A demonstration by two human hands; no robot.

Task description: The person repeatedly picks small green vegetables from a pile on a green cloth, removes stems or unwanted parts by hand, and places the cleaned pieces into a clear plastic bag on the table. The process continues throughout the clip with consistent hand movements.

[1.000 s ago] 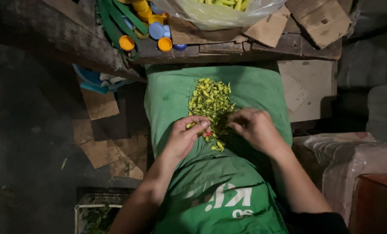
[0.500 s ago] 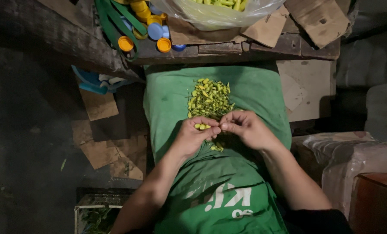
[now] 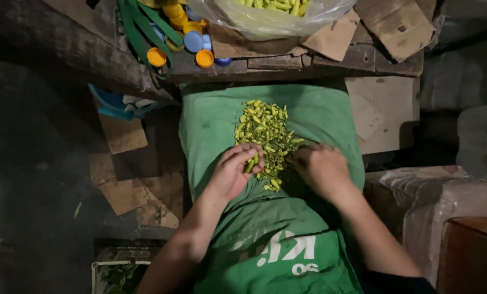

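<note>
As seen from the head camera: two hands at one heap. Left hand (image 3: 233, 173) curled, pinching a few small pods at the fingertips; right hand (image 3: 321, 167) palm down, fingers bent into the heap's right edge, grasp hidden. Heap of yellow-green pods (image 3: 265, 130), short, slim, glossy, lying on one green cloth (image 3: 211, 125) over the lap. Beyond, wooden surface (image 3: 309, 57) with three orange bottle caps (image 3: 157, 56), two blue, and one clear bag (image 3: 265, 19) of similar pods.

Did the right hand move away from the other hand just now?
Yes. The right hand slid rightward over the green cloth, away from the left hand. Half a second ago their fingertips met beside the pile of small chillies.
</note>
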